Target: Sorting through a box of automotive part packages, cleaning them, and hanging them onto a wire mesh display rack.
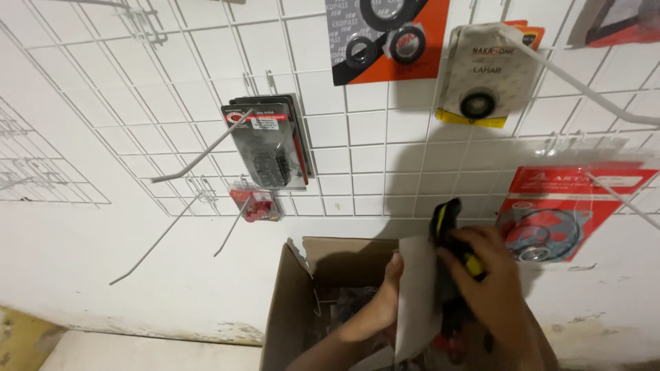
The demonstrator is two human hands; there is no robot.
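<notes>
Mid-step, by the look of it: lifting a carded packet [418, 295] out of the cardboard box [285, 309] at lower centre of the frame. Left hand [375, 312] pinching the packet's pale, flat backing along its left edge, thumb up against the card. Right hand [491, 285] wrapped over the front, fingers curled around a black and yellow part [450, 227] poking above the card's top edge. Next move probably calls for a firm two-handed grip and lining the card's hanging hole up with a free hook; hole itself not visible.

Box: brown, matte, torn flap at upper left corner, dark jumbled goods inside, hard to make out. Behind, a white wire grid [172, 89] on a rough white wall, thin metal hooks [199, 154] jutting out at left. Glossy blister pack [265, 148], dark and rectangular, at centre; small red bag [256, 205] beneath it; red gasket pack [557, 216] at right, clear film, ring shapes inside.
</notes>
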